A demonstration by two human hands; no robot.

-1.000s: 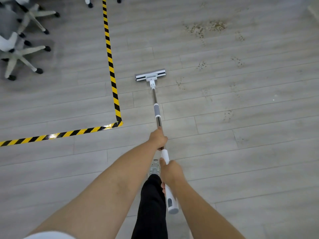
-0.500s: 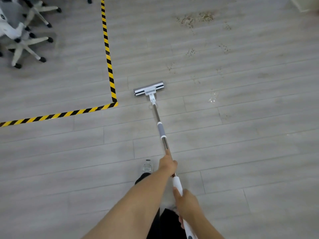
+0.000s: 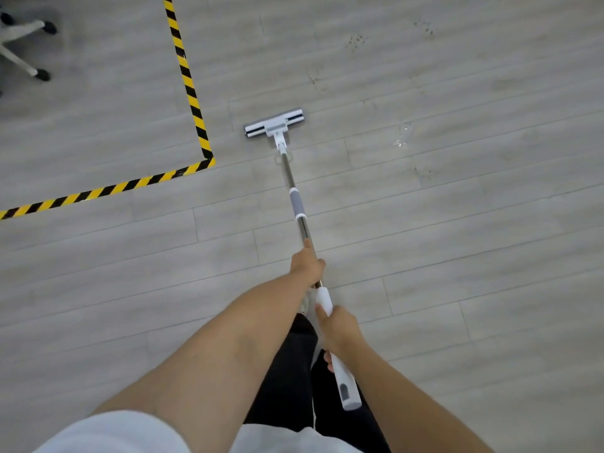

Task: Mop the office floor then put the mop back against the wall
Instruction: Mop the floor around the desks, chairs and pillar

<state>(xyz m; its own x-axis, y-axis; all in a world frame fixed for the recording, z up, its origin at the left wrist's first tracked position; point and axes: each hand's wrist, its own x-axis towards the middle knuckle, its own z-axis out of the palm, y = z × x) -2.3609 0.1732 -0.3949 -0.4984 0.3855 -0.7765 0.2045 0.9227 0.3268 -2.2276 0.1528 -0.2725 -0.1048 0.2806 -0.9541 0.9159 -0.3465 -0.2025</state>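
A flat mop lies with its white and grey head (image 3: 274, 126) on the pale wood-look floor (image 3: 457, 223), just right of a tape corner. Its metal pole (image 3: 295, 197) with a grey sleeve runs back toward me. My left hand (image 3: 306, 264) grips the metal pole, index finger stretched along it. My right hand (image 3: 338, 328) grips the white handle (image 3: 344, 377) lower down, close to my body.
Yellow-and-black hazard tape (image 3: 192, 103) marks an L-shaped boundary on the left. A white office chair base (image 3: 23, 50) with black castors stands at the top left. Brown dirt specks (image 3: 356, 40) dot the floor at the upper right, and a small wet patch (image 3: 402, 135) glistens right of the mop head.
The mop head has been drawn back toward me, away from the large dirt patch, which has left the view. Both hands keep their hold on the pole.
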